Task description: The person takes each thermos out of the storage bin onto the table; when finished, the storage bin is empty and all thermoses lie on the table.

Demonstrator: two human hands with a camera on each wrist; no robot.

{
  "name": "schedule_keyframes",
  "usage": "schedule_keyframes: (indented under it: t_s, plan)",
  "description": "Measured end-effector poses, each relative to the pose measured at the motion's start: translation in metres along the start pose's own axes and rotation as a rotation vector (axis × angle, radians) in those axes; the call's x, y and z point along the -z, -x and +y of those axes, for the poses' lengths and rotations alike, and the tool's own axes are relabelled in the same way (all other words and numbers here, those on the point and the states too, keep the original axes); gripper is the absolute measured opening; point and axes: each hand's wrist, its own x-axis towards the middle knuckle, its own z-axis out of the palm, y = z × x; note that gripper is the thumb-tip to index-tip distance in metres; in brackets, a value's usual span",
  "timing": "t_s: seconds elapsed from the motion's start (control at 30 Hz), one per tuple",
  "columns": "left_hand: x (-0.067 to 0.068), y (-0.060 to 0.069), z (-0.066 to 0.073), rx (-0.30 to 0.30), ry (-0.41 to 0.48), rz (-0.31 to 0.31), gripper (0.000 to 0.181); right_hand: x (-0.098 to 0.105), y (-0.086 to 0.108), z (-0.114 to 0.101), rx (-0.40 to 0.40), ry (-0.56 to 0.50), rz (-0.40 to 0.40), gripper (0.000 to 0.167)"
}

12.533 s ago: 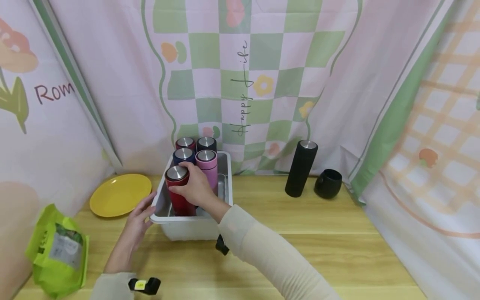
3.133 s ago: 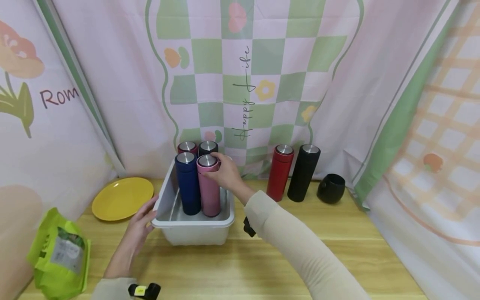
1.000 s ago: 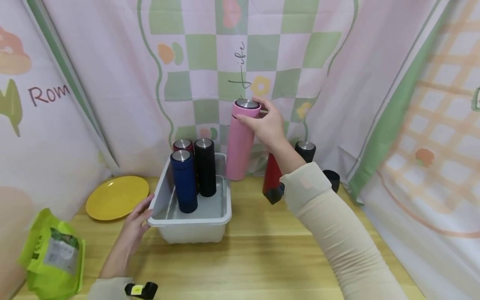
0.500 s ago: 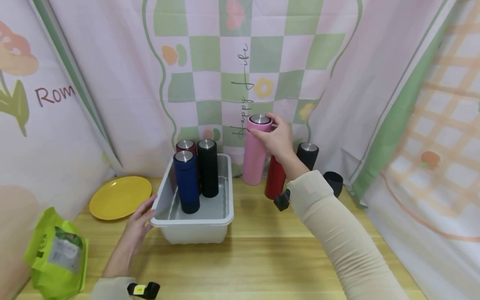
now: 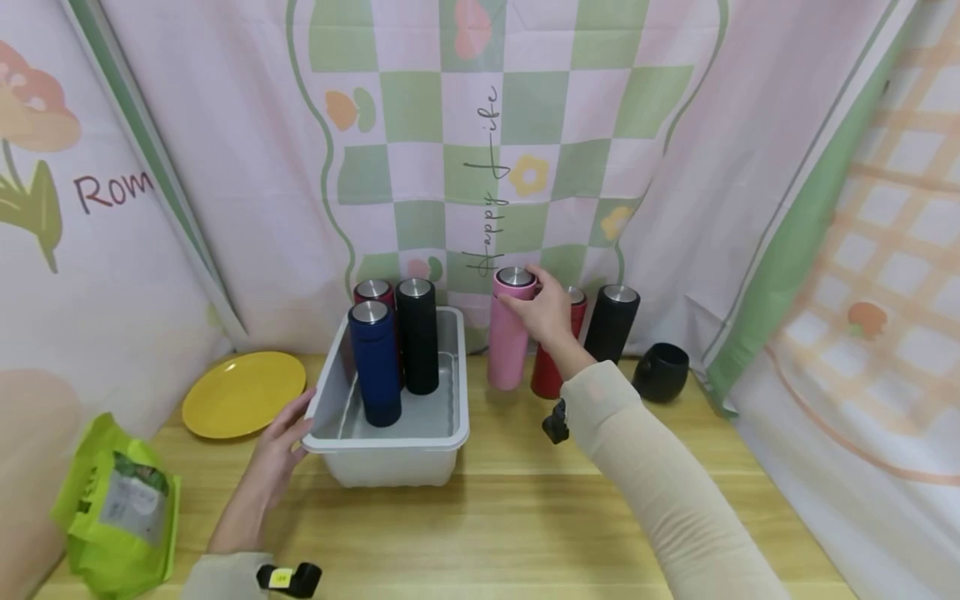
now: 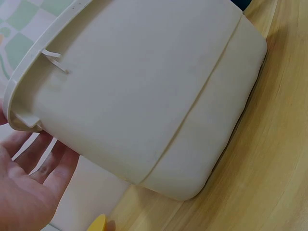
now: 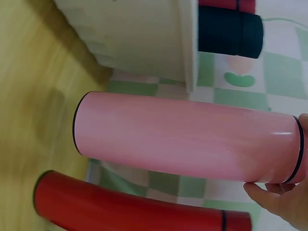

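Note:
My right hand (image 5: 545, 312) holds a pink thermos flask (image 5: 507, 346) by its upper end, thumb and fingers around the neck below the steel lid. The flask is upright, left of a red thermos (image 5: 547, 373); I cannot tell whether its base touches the table. My left hand (image 5: 277, 450) grips the near left corner of a pale plastic tub (image 5: 390, 467). In the left wrist view its fingers (image 6: 60, 168) lie beneath the tub's rim. Inside the tub stand a blue thermos (image 5: 375, 367), a black thermos (image 5: 417, 342) and a dark red thermos (image 5: 373, 288), mostly hidden behind the blue one.
A second black thermos (image 5: 613, 325) and a round black cup (image 5: 662, 372) stand at the right on the wooden table (image 5: 480, 533). A yellow plate (image 5: 243, 394) and a green bag (image 5: 120, 508) are on the left. A patterned curtain (image 5: 480, 167) hangs behind.
The red thermos has moved from the tub to beside the black one. Then my right hand has lifted the pink thermos out, carried it right and lowered it. My left hand stays at the tub.

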Motion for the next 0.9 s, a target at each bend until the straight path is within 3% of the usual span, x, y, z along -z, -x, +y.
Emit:
schedule_keyframes:
  t_s: [0.43, 0.9]
  plan:
    - [-0.002, 0.001, 0.003, 0.039, -0.008, 0.012, 0.049, -0.017, 0.003, 0.023, -0.020, 0.036, 0.018, 0.071]
    - [-0.002, 0.000, 0.002, 0.051, -0.009, 0.013, 0.049, -0.028, 0.001, 0.032, -0.016, 0.050, 0.008, 0.071]
